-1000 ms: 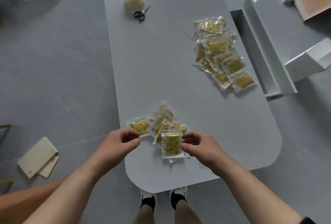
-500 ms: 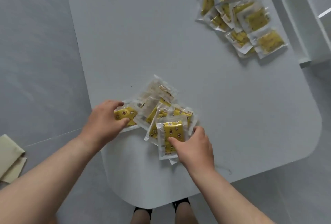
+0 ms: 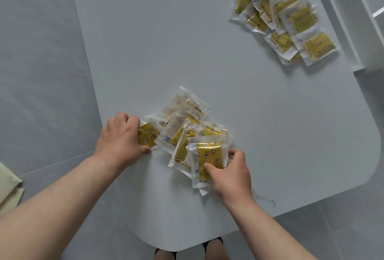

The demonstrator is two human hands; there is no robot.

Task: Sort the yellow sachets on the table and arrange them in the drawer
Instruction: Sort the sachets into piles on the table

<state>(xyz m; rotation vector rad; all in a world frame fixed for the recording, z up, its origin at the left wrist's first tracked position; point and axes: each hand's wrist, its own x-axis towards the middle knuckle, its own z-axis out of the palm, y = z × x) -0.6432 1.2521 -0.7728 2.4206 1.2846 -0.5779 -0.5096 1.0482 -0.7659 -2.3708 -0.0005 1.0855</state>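
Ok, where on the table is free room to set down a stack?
Free: the broad middle of the table, between the near sachet pile and the far pile; also the near right corner, beyond the right hand. Crowded: the far right corner, and around the left hand.

Both forearms [image 3: 62, 197] are bare up to the frame's edge, as are the left hand [image 3: 122, 139] and right hand [image 3: 230, 174]. At six o'clock, two bare shins [image 3: 216, 254] show below dark footwear [image 3: 212, 243].
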